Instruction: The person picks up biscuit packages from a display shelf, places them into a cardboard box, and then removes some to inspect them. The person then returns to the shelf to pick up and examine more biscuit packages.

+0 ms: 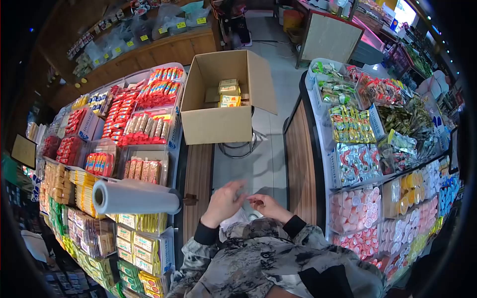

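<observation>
In the middle of the lower view, my left hand (224,202) is held back-up with its fingers stretched out to the right, their tips smeared by motion. Close beside it, my right hand (271,206) points left with curled fingers pressed together; what they hold, if anything, is too small to make out. Beneath both hands, near my body, lies a whitish plastic piece (237,217), partly hidden. Farther ahead stands an open cardboard box (216,124) on a round metal stool (240,149). Inside it sit a few yellow-and-cream packets (229,94).
A plastic film roll (136,197) lies across the left display, among bins of red-wrapped snacks (121,111) and yellow packets (136,246). At right, bins hold green packets (344,119) and pink jelly cups (355,208). Wooden stand sides (302,164) border the tiled aisle (271,161).
</observation>
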Demonstrator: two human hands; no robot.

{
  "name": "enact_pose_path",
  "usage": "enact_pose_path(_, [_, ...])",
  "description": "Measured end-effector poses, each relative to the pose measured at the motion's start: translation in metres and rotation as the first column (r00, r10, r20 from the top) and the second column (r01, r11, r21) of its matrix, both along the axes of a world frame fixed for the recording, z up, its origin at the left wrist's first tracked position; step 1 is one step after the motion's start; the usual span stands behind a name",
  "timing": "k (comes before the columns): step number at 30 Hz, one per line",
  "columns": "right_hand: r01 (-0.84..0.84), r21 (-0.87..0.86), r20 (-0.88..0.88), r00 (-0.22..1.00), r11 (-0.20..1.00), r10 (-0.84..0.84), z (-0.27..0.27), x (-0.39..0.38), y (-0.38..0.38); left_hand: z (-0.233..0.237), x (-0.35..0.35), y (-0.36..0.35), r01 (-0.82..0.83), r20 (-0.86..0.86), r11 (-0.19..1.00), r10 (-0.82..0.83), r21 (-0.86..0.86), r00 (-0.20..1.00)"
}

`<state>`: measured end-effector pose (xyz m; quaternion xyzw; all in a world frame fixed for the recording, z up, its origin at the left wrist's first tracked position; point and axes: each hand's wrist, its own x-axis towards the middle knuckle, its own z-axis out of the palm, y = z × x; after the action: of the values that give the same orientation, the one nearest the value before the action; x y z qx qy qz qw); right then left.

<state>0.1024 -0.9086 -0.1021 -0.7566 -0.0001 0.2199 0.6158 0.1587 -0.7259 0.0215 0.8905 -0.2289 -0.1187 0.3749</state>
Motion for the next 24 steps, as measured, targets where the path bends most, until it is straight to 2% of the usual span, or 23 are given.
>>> enact_pose_path(3, [0.005, 0.052, 0.049, 0.999, 0.999, -0.008, -0.001, 0.020, -0.012, 0.001, 0.051, -0.010, -0.034, 0.040, 0.993, 0.039, -0.111, 0.998])
enact_pose_path(5, [0.080, 0.091, 0.060, 0.994, 0.993, -0.086, -0.007, 0.037, -0.019, 0.000, 0.094, -0.012, -0.139, 0.001, 0.969, 0.142, -0.204, 0.990])
enact_pose_path(7, [0.113, 0.092, 0.097, 0.988, 0.989, -0.122, 0.002, 0.060, -0.028, -0.003, 0.145, -0.010, -0.219, 0.086, 0.962, 0.235, -0.166, 0.968])
enact_pose_path(8, [0.142, 0.099, 0.135, 0.979, 0.985, -0.154, 0.009, 0.074, -0.032, 0.001, 0.169, -0.010, -0.288, -0.005, 0.936, 0.293, -0.200, 0.956])
enact_pose_path(11, [0.219, 0.051, 0.184, 0.957, 0.974, -0.225, 0.037, 0.124, -0.038, -0.016, 0.261, -0.002, -0.299, 0.034, 0.861, 0.342, -0.412, 0.939])
enact_pose_path(15, [0.273, 0.009, 0.247, 0.932, 0.962, -0.267, 0.074, 0.202, -0.036, -0.034, 0.364, 0.007, -0.374, 0.014, 0.860, 0.404, -0.348, 0.915])
enact_pose_path(17, [0.275, -0.113, 0.372, 0.903, 0.955, -0.216, 0.087, 0.243, -0.034, -0.044, 0.403, 0.009, -0.411, -0.034, 0.896, 0.411, -0.171, 0.911])
enact_pose_path(18, [0.275, -0.115, 0.359, 0.907, 0.955, -0.218, 0.092, 0.263, -0.032, -0.043, 0.416, 0.006, -0.422, -0.041, 0.900, 0.420, -0.107, 0.907])
enact_pose_path(19, [0.279, -0.140, 0.461, 0.868, 0.950, -0.187, 0.096, 0.281, -0.030, -0.052, 0.432, 0.005, -0.421, -0.053, 0.902, 0.418, -0.098, 0.907])
enact_pose_path(20, [0.285, -0.166, 0.555, 0.819, 0.944, -0.150, 0.098, 0.297, -0.028, -0.067, 0.446, 0.004, -0.364, -0.086, 0.931, 0.363, 0.000, 0.928])
enact_pose_path(21, [0.285, -0.170, 0.540, 0.828, 0.943, -0.153, 0.097, 0.312, -0.027, -0.087, 0.460, 0.002, -0.299, -0.125, 0.950, 0.309, 0.095, 0.943])
enact_pose_path(22, [0.280, -0.171, 0.555, 0.819, 0.945, -0.142, 0.097, 0.325, -0.024, -0.116, 0.474, 0.003, -0.214, -0.224, 0.969, 0.237, 0.125, 0.945])
enact_pose_path(24, [0.275, -0.172, 0.563, 0.815, 0.946, -0.135, 0.092, 0.341, -0.019, -0.138, 0.485, -0.008, -0.035, -0.416, 0.971, 0.135, 0.238, 0.899])
